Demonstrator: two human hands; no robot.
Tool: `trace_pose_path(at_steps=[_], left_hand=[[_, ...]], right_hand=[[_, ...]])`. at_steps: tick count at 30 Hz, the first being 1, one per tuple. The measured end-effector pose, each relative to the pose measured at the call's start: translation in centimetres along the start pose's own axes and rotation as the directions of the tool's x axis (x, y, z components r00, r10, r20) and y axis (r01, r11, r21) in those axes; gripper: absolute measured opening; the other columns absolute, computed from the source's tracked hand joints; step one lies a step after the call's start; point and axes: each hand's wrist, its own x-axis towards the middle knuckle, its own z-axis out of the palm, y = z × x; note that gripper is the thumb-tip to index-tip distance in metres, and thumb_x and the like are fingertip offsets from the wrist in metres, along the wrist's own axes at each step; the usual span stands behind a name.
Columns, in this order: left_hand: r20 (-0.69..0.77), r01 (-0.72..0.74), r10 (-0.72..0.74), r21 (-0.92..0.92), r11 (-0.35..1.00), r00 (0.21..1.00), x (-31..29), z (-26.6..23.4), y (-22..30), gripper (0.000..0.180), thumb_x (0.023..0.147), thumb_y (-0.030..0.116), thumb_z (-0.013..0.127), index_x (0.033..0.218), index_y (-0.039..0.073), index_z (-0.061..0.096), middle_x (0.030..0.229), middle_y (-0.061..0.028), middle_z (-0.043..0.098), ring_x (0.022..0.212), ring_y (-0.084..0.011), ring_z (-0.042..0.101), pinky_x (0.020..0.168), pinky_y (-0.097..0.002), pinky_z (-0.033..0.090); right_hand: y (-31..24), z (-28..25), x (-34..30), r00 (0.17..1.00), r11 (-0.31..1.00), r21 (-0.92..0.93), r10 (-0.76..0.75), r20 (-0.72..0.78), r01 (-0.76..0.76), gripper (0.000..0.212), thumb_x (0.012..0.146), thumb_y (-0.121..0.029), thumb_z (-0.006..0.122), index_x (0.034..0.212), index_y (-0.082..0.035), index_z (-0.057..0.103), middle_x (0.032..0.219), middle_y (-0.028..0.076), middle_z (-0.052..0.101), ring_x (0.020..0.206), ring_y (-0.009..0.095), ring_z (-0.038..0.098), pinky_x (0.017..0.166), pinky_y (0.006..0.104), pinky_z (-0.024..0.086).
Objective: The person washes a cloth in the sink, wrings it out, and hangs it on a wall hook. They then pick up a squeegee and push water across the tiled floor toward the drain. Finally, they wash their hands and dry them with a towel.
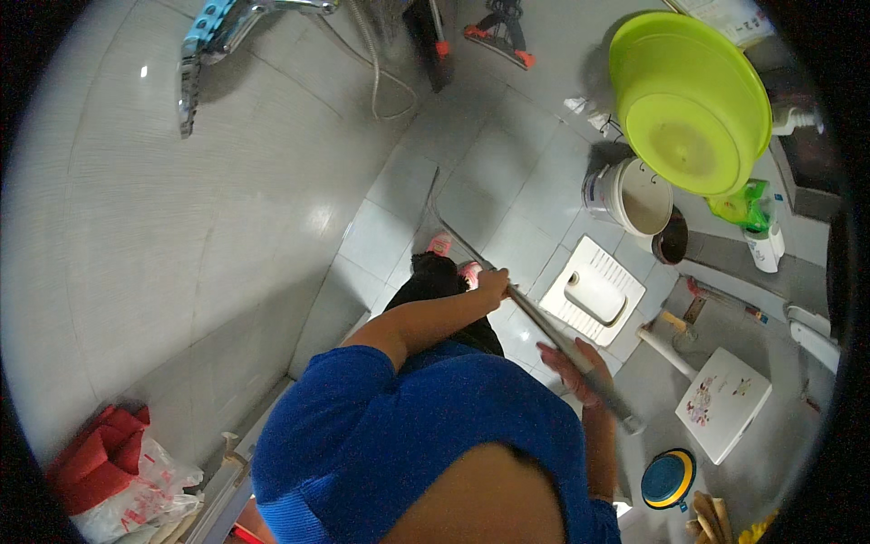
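A long grey pole [553,331] runs slantwise in front of me, its thick end near my right side. At its far, lower end is a thin, slightly bent blade [431,198] near the floor, like a floor squeegee's. My left hand [494,284] is closed round the pole's middle. Close to the thick end, my right hand [573,370] lies behind the pole, fingers spread on either side and not wrapped over it. My pink shoes [440,244] show beside the lower pole.
A white squat toilet [596,288] is set in the tiled floor to the right. Beyond it stand a white bucket [643,198] and a large green basin [689,109]. A white wall cistern [723,406] hangs at right. Red and clear bags [109,462] sit at lower left.
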Motion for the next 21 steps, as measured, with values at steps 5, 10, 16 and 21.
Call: trace_pose_path(at_steps=[5,10,16,21], left_hand=[[0.064,-0.201,0.191,0.202,0.959,0.979,7.4,-2.2,0.3,0.016,0.074,0.004,0.053,0.077,-0.005,0.041,0.068,-0.013,0.048,0.05,-0.0201,0.051,0.047,-0.0348,0.053],[0.216,-0.073,0.031,0.19,0.979,0.976,11.5,0.3,8.3,0.031,0.082,0.025,0.046,0.085,-0.006,0.041,0.069,-0.0138,0.048,0.058,-0.025,0.053,0.055,-0.0401,0.053],[0.232,0.082,-0.119,0.163,0.983,0.966,14.7,3.3,13.6,0.041,0.085,0.036,0.041,0.087,-0.005,0.041,0.074,-0.0158,0.049,0.061,-0.0273,0.054,0.053,-0.0401,0.05],[0.218,0.025,-0.112,0.369,0.929,0.97,19.5,5.3,16.9,0.033,0.086,0.032,0.037,0.086,-0.001,0.042,0.07,-0.0168,0.049,0.058,-0.0284,0.052,0.048,-0.045,0.047]], right_hand=[[0.7,-0.2,0.8,0.872,0.921,0.012,0.372,-0.319,-0.389,0.035,0.084,-0.02,0.046,0.113,-0.001,0.038,0.085,0.013,0.053,0.052,0.01,0.046,0.041,0.0183,0.043],[-0.2,-0.4,6.9,0.921,0.939,-0.091,0.302,-0.247,-0.332,0.032,0.084,-0.015,0.045,0.113,-0.004,0.038,0.069,0.004,0.049,0.047,0.007,0.042,0.039,0.0195,0.037],[-1.9,-0.8,23.8,0.983,0.931,-0.321,0.149,-0.103,-0.174,0.018,0.082,-0.017,0.048,0.096,-0.005,0.045,0.067,0.005,0.05,0.043,0.007,0.042,0.037,0.0196,0.036],[-2.8,-0.5,30.5,0.959,0.985,0.058,0.17,-0.227,-0.161,0.023,0.08,-0.009,0.046,0.102,-0.003,0.041,0.067,0.007,0.05,0.042,0.009,0.042,0.036,0.0201,0.037]])
